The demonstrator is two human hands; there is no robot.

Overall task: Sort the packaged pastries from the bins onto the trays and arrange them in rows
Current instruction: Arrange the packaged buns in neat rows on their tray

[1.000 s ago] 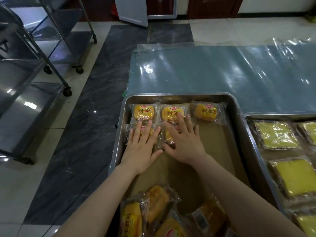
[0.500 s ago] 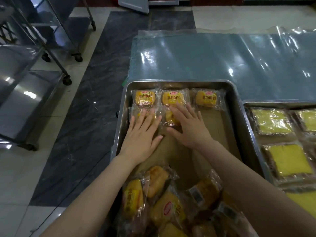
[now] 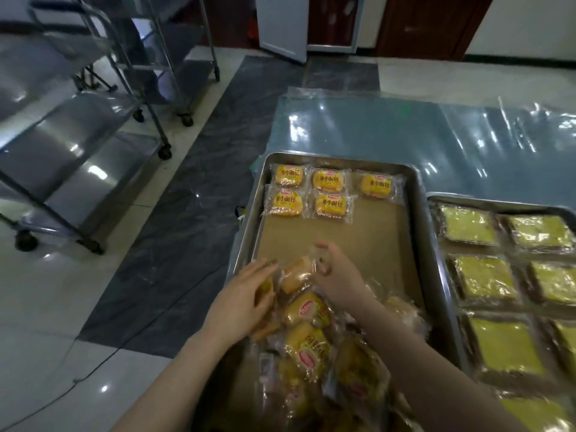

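- Nearest: loose pile of packaged pastries (image 3: 308,344) heaped on the near end of the tray (image 3: 336,162). Packets lie at all angles, some label down; this is the stock waiting to be laid out.
- Left hand (image 3: 243,304) lies over a packet at the pile's left edge. Cannot tell whether its fingers are clenched on it or just steadying the heap.
- Right hand (image 3: 338,280), top of the pile: thumb and fingers grasp the clear wrapper of a bun packet (image 3: 296,277). It sits tilted, bun showing. Held by the film, I'd judge, so the bun isn't squashed.
- Middle of tray: bare brown paper liner (image 3: 358,241), room for more rows.
- Far end: five laid packets (image 3: 329,204), labels up, edges close. Three in the far row, two in the next. The gap at that row's right end is the likely next spot.
- Right: second tray (image 3: 498,204), yellow cake slices (image 3: 483,275) in rows, kinds kept separate.
- Beyond: bench (image 3: 389,132) under shiny film.
- Far left: steel racks (image 3: 78,145) on castors.
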